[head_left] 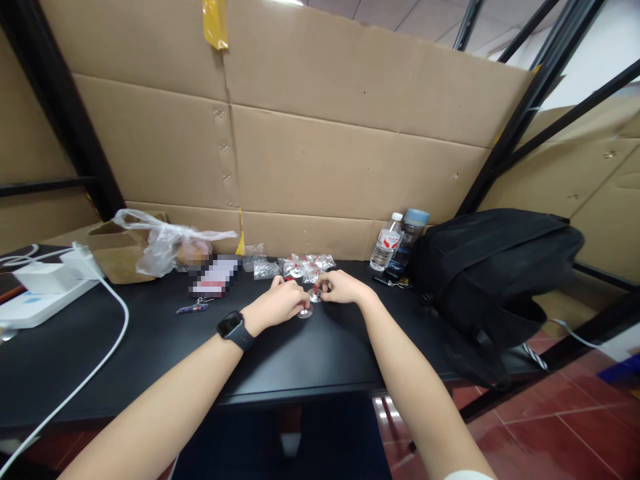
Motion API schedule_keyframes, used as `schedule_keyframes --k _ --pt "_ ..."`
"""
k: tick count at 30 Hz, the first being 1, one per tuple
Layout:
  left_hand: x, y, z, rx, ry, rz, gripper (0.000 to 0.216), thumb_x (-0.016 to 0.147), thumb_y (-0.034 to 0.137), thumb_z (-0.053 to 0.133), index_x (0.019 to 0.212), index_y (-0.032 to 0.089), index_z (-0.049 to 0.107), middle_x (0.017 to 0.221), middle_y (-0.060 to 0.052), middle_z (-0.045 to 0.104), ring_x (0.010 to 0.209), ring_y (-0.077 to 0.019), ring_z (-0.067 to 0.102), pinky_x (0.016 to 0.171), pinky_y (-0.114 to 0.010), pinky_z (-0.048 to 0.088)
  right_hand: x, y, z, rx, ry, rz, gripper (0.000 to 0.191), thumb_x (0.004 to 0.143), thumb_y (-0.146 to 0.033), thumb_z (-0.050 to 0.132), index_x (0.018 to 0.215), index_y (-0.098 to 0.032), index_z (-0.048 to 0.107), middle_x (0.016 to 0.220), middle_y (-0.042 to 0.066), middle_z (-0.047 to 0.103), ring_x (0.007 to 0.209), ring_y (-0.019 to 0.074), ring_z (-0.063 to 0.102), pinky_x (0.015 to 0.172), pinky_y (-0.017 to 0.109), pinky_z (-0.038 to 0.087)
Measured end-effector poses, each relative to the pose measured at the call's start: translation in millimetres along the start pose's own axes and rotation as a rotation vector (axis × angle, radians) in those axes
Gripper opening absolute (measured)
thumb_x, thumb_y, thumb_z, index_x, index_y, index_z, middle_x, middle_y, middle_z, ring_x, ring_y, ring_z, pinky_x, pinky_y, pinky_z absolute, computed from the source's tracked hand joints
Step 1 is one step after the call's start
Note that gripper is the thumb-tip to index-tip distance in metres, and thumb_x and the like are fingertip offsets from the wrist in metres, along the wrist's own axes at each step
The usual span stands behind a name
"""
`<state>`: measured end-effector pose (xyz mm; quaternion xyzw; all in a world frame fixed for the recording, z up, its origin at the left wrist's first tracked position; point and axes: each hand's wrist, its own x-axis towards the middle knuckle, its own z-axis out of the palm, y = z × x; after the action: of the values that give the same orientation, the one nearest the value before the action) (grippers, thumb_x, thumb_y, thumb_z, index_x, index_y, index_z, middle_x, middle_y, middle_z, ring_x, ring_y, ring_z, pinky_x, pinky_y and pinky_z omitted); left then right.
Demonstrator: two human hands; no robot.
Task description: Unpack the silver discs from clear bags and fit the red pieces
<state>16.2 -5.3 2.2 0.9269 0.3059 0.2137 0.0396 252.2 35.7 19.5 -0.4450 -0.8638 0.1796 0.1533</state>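
Observation:
My left hand (283, 305), with a dark watch on its wrist, is closed over the black table. Its fingertips pinch a small clear disc with a red part (305, 312). My right hand (344, 287) is closed too, its fingers at the red part of a second small clear disc (315, 295), just beside the first. Both discs are at or just above the tabletop, and my fingers partly cover them. Right behind my hands lie several small clear plastic packets (296, 267), some with red and silvery pieces inside.
A clear plastic bag (167, 243) and cardboard box (117, 250) stand left, near a white power strip (47, 293) with a cable. A blurred card (216, 276) lies nearby. Right are a water bottle (387, 243), a blue-capped bottle (414, 223) and a black backpack (490, 267). Cardboard (310, 160) walls the back.

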Motion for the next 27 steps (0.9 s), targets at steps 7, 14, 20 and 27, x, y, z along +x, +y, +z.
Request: schedule_keyframes --k 7,14,20,27 --pt "1.9 -5.7 -1.9 0.136 -0.025 -0.078 0.013 0.091 0.023 0.062 0.083 0.024 0.071 0.081 -0.004 0.07 0.094 -0.0245 0.061 0.088 -0.039 0.027 7.9 0.2 13.8 -0.028 0.025 0.0 0.007 0.078 -0.016 0.072 0.084 -0.018 0.073 0.072 0.001 0.071 0.065 0.0134 0.061 0.064 0.023 0.043" --pt "0.3 -6.9 1.0 0.234 0.003 -0.167 0.019 0.097 0.026 0.054 0.084 0.02 0.067 0.097 -0.007 0.069 0.105 -0.0268 0.054 0.091 -0.044 0.029 8.3 -3.5 15.5 -0.004 -0.021 -0.012 0.007 0.081 -0.013 0.064 0.085 -0.016 0.07 0.075 0.003 0.071 0.068 0.0141 0.062 0.067 0.023 0.043" --pt "-1.2 -29.4 1.2 0.178 0.224 -0.322 0.019 0.1 0.034 0.048 0.099 0.023 0.064 0.128 -0.009 0.057 0.118 -0.0295 0.045 0.095 -0.047 0.035 12.8 -14.5 12.4 0.466 0.159 -0.015 0.012 0.085 -0.027 0.064 0.086 -0.016 0.063 0.076 0.002 0.067 0.066 0.013 0.059 0.065 0.024 0.046" --pt "7.8 -26.8 0.2 -0.104 0.42 -0.422 0.022 0.102 0.038 0.044 0.101 0.024 0.061 0.128 -0.007 0.055 0.118 -0.0263 0.049 0.099 -0.046 0.038 17.3 -32.5 21.4 0.848 0.309 0.003 0.034 0.077 -0.046 0.074 0.088 -0.017 0.061 0.079 0.001 0.065 0.069 0.0127 0.061 0.055 0.021 0.046"
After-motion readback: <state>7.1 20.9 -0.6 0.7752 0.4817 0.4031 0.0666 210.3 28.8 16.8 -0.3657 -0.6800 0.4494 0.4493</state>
